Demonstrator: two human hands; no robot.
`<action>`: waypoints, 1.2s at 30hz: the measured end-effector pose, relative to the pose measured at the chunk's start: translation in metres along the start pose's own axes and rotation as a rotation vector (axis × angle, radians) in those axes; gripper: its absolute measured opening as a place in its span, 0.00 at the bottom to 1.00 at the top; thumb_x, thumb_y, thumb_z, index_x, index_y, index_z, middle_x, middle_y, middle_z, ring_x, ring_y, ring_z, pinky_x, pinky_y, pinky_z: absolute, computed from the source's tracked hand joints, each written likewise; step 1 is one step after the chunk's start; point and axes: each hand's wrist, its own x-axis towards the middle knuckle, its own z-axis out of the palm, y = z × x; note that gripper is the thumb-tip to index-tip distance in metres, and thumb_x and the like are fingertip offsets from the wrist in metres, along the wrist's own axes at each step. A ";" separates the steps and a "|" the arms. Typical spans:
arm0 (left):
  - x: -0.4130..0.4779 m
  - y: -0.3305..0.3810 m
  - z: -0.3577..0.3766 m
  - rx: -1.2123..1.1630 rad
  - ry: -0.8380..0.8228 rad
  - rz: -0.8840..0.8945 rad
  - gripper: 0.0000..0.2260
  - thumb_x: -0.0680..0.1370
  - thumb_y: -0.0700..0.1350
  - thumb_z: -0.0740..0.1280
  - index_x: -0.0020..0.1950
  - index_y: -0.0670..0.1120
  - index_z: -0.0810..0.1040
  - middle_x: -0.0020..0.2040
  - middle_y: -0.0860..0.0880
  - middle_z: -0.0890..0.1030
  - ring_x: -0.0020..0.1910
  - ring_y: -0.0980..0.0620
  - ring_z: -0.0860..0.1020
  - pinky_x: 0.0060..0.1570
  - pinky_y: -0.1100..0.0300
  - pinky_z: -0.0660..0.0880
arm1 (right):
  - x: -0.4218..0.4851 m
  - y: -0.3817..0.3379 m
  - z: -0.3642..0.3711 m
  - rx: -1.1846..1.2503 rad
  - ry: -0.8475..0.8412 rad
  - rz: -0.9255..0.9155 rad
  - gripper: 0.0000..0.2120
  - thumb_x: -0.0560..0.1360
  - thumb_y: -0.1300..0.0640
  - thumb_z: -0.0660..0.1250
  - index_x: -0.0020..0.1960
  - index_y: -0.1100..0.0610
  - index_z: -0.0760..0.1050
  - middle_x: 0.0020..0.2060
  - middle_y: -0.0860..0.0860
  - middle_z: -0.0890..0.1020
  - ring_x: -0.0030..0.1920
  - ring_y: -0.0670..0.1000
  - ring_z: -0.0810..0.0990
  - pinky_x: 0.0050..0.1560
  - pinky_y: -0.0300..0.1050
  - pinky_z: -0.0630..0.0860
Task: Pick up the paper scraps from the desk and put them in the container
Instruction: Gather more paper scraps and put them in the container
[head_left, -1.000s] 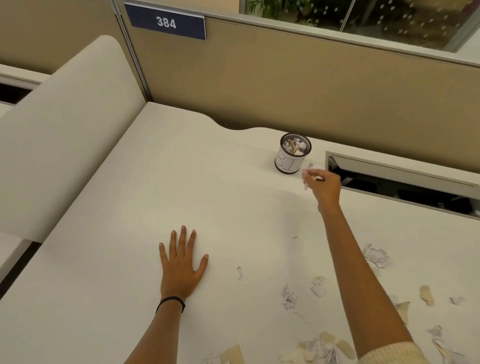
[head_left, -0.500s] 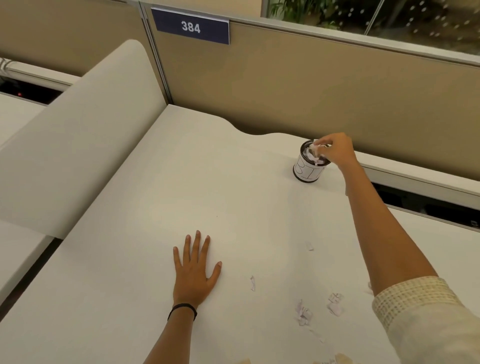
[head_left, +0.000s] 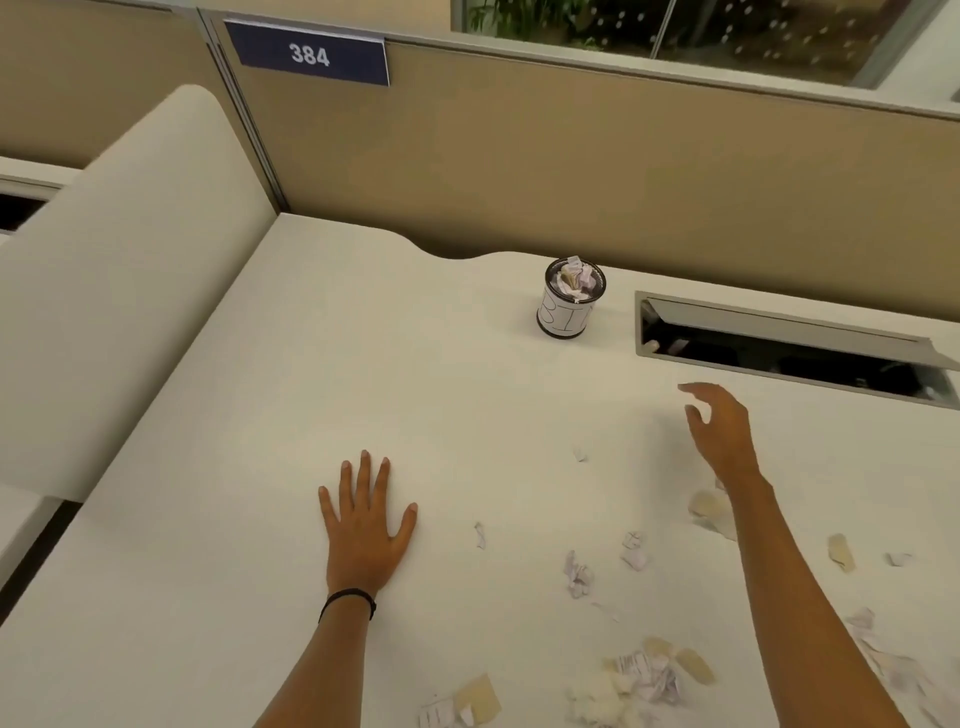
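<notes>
The left hand lies flat on the desk, grip wide. The right hand hovers above the desk, grip loose and empty. Torn paper scraps lie scattered between the forearms; the container stands upright beyond, heaped with scraps.

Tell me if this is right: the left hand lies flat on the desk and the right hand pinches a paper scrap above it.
One thing is wrong. In the head view the right hand holds nothing; its fingers are loosely open above the desk. The left hand does lie flat on the desk.
</notes>
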 end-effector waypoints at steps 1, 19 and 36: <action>0.000 0.001 0.000 0.000 0.003 0.003 0.39 0.73 0.68 0.31 0.77 0.48 0.53 0.78 0.47 0.51 0.77 0.45 0.48 0.73 0.39 0.46 | -0.011 0.017 -0.003 -0.032 0.002 0.033 0.13 0.77 0.67 0.61 0.61 0.65 0.75 0.62 0.62 0.76 0.64 0.61 0.73 0.69 0.53 0.66; -0.001 -0.003 0.009 -0.020 0.030 0.018 0.35 0.74 0.65 0.43 0.77 0.48 0.54 0.78 0.46 0.52 0.77 0.44 0.48 0.73 0.39 0.43 | -0.132 0.022 0.037 0.029 -0.252 0.193 0.22 0.80 0.52 0.59 0.73 0.56 0.63 0.77 0.56 0.52 0.76 0.53 0.52 0.74 0.45 0.50; 0.000 -0.005 0.010 -0.014 0.035 0.017 0.36 0.73 0.65 0.42 0.77 0.48 0.53 0.78 0.46 0.51 0.77 0.44 0.47 0.73 0.40 0.41 | -0.165 -0.009 0.024 -0.220 -0.653 0.003 0.30 0.77 0.57 0.64 0.75 0.50 0.55 0.77 0.49 0.53 0.76 0.51 0.56 0.72 0.47 0.60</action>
